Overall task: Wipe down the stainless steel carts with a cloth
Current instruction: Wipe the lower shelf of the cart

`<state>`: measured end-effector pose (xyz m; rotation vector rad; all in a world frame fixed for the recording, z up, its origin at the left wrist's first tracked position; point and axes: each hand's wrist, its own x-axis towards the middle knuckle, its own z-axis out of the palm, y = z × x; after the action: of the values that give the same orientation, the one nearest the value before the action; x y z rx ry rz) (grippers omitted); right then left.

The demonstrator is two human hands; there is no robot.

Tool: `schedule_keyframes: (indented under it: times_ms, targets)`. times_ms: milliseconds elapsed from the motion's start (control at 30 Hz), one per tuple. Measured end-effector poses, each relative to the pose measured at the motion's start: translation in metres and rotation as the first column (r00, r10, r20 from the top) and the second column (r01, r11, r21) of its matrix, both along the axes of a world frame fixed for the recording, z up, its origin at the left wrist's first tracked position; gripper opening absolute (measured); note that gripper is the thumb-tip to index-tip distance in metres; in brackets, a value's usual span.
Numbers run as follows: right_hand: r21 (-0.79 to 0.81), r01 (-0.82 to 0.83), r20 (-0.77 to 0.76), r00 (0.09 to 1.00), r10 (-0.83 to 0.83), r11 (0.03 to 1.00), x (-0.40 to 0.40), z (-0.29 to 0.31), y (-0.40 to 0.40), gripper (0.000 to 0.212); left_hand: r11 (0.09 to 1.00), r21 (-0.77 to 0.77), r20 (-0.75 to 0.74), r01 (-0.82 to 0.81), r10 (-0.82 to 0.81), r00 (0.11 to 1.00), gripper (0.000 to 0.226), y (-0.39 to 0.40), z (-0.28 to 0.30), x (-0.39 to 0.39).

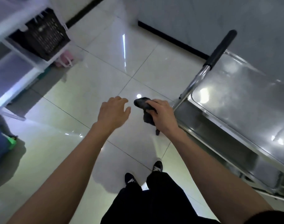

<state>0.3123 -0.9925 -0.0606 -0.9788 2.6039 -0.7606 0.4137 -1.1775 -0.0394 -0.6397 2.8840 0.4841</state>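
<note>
Two hands hover apart above the floor [89, 75]: the right hand [162, 115] grips a dark cloth [142, 103] hanging downward, the left hand [113, 113] spread loose, beside a steel cart [235, 102] whose length runs toward the far wall.

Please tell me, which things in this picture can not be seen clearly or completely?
- Steel cart: head view, cut off by the right edge; its wheels are out of sight.
- Dark cloth: partly covered by the right hand that grips it.
- Black basket: blurred, contents unreadable.
- Pink object under the white shelf: blurred, partly hidden.
- Left hand: seen from the back; palm hidden.
</note>
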Motion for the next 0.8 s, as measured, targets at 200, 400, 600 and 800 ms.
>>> schedule_keyframes:
  times_ms: [200, 400, 600, 800]
  targets:
    - [-0.066, 0.046, 0.007, 0.999, -0.046, 0.997, -0.069, 0.003, -0.043, 0.031, 0.997, -0.073, 0.027, 0.025, -0.023, 0.999, 0.047, -0.039, 0.013, -0.064]
    - [-0.076, 0.074, 0.016, 0.997, -0.073, 0.994, -0.16, 0.009, -0.081, 0.027, 0.989, -0.15, 0.05, 0.014, -0.006, 0.999, 0.045, -0.074, 0.031, -0.149]
    - [-0.025, 0.055, 0.041, 0.998, -0.054, 0.998, -0.238, 0.02, -0.107, 0.026, 0.986, -0.163, 0.042, 0.031, -0.025, 0.999, 0.046, -0.096, 0.042, -0.225]
    - [-0.008, 0.137, 0.09, 0.987, -0.135, 0.991, -0.303, 0.008, -0.128, 0.028, 0.986, -0.136, 0.062, 0.099, -0.091, 0.994, 0.043, -0.125, 0.026, -0.301]
